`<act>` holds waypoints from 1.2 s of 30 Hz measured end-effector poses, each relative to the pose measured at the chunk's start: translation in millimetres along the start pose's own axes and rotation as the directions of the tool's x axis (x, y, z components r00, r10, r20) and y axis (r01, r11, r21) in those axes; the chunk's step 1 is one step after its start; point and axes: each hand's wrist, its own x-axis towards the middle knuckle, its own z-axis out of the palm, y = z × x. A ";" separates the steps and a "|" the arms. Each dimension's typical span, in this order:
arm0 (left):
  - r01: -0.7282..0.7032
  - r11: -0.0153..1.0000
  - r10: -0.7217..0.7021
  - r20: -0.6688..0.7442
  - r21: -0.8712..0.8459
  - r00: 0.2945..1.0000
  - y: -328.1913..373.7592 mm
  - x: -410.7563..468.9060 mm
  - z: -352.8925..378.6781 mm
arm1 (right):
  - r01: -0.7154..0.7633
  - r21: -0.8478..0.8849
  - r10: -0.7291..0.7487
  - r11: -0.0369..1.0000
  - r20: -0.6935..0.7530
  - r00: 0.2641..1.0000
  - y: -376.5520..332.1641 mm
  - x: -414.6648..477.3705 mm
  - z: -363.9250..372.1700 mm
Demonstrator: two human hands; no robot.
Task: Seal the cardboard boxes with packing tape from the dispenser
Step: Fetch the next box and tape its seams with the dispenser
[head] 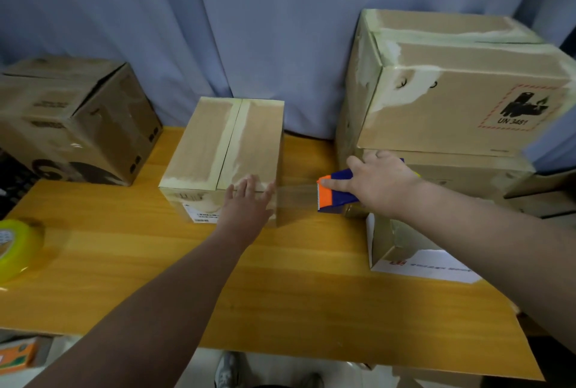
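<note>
Here the left hand lies flat on the near right corner of the middle box, fingers straight and spread, gripping nothing. By the look of it, it is pinning down the stuck end of the tape and keeping the light box from sliding on the desk. The right hand is wrapped around the blue and orange dispenser, with the forefinger laid straight along the top onto the orange nose, probably to steer the cutting edge. The dispenser hangs above the desk just off the box's right side, in front of the stacked boxes. A clear strip of tape runs taut between its nose and the box's right edge. Holding it out that far likely keeps the strip in tension so it lies smooth, or readies it for cutting. I cannot tell which. The dispenser's orange toothed end points left, toward the box, and its long axis runs roughly left to right, tipped slightly down at the nose. The box's long axis runs away from the person, leaning a little to the right at the far end, with its centre seam along it already covered by a pale band. The stretched strip crosses that axis at the near end. A yellow roll of tape sits at the desk's left edge, well apart from both hands.
</note>
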 end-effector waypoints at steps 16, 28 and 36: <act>-0.042 0.993 0.052 -0.089 0.110 0.995 -2.1 4.2 10.7 | -0.159 0.266 0.004 0.951 0.502 0.865 -63.7 93.4 -16.5; -0.019 0.987 0.029 -0.060 0.162 0.998 3.5 2.9 5.7 | -0.436 0.897 0.167 0.078 0.420 0.892 -78.0 56.7 98.4; 0.010 0.992 -0.006 -0.032 0.125 0.999 6.2 2.9 -0.3 | -0.504 0.827 0.234 -0.250 0.556 0.797 -119.4 80.6 145.3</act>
